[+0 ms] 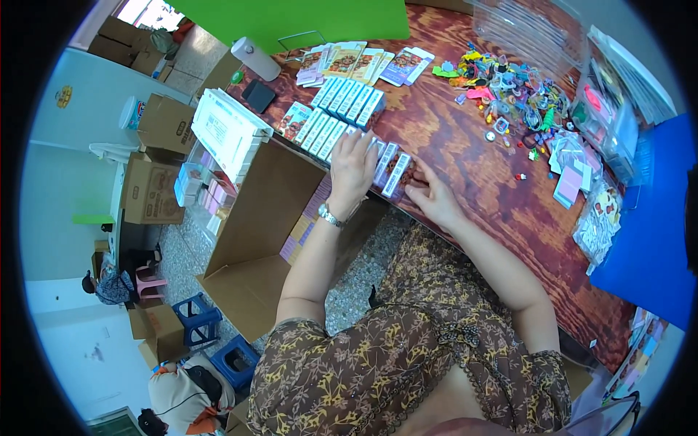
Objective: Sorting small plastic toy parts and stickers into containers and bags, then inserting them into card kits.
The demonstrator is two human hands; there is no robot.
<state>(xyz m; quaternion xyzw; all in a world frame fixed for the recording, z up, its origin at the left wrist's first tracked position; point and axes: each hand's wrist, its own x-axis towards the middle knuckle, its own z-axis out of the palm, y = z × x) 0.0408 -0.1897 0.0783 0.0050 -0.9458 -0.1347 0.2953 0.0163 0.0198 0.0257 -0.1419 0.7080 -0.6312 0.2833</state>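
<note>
At the table's near edge, my left hand [352,166] reaches over a short row of small white-edged boxes [395,175], its bent fingers on the boxes at the row's left end. Part of that end is hidden under the fingers. My right hand [438,200] is at the row's other end, thumb and forefinger apart beside the last box. Just beyond my left hand, more small boxes [320,135] stand side by side, with another row of boxes [352,100] behind them. A red-patterned flat pack [294,120] lies at their left.
An open carton [251,211] below the table edge holds pink and yellow packs. On the table are printed cards [345,59], a phone [258,96], a white bottle [256,59], a heap of colourful trinkets [516,87] and a clear bag [599,221]. Other people sit at the far left.
</note>
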